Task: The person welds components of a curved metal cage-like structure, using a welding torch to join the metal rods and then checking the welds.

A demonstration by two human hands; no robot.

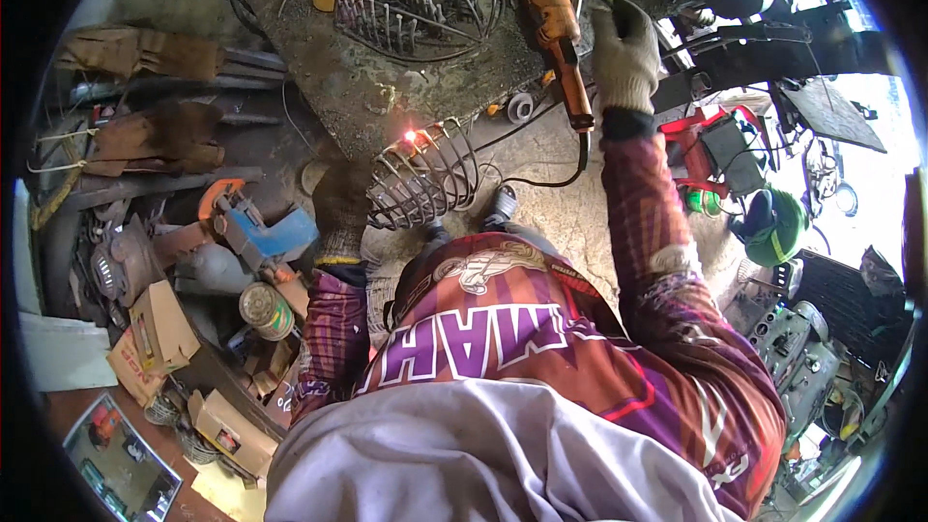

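Left glove (338, 201)'s got hold of a coiled metal cage (432, 177) by the workbench (329, 87) edge, red spot glowing; right glove (626, 56)'s near the orange corded power tool (549, 14), can't tell its grip

Pale, worn floor (570, 217) lies mid-frame; white light (884, 121) glares upper right; grey-green surface (121, 0) upper left.

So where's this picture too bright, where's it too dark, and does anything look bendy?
In the head view, a red glow flares on the wire cage; also in the head view, the far right side is washed out white, the corners are black, and the scene bends toward its round rim.
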